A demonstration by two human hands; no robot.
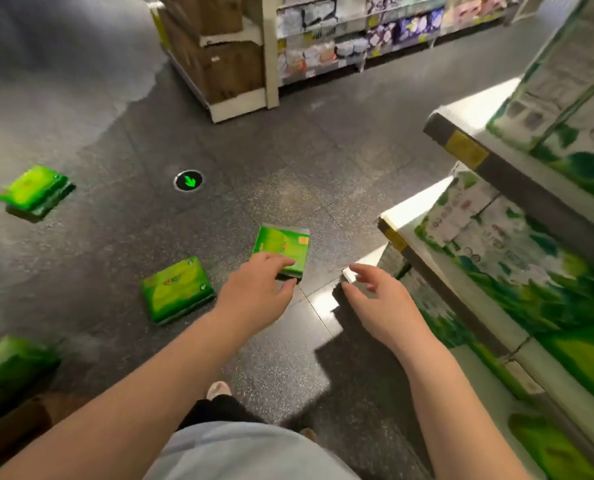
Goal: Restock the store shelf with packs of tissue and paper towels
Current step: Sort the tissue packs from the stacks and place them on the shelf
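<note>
The left hand (254, 289) reaches down to a green tissue pack (283, 247) on the dark speckled floor (288, 161). Its fingers lie over the near edge of the pack and the thumb comes up from below, so it pinches this edge. The pack has a small orange patch near its far corner; the writing on it is too blurred to read. The right hand (382, 299) hovers just to the right of this pack, apart from it, with its fingers spread and lightly bent, and it holds nothing.

3 more green packs lie on the floor: a second pack (176, 289) just left of the left hand, with some red writing that cannot be read; a third pack (34, 192) far to the left; and a fourth pack (8, 368) at the lower left, which the frame edge cuts off.

On the right stands the store shelf (462, 150) with yellow price labels on its edges, unreadable. It carries large white and green paper packs (496, 237), all blurred and partly cut off. In the floor there is a round marker with a green arrow (188, 181). Further away, another shelf unit (358, 39) holds pale and purple packages, next to brown cardboard boxes (219, 46). At the bottom, a light shoe tip (218, 389) is visible.
</note>
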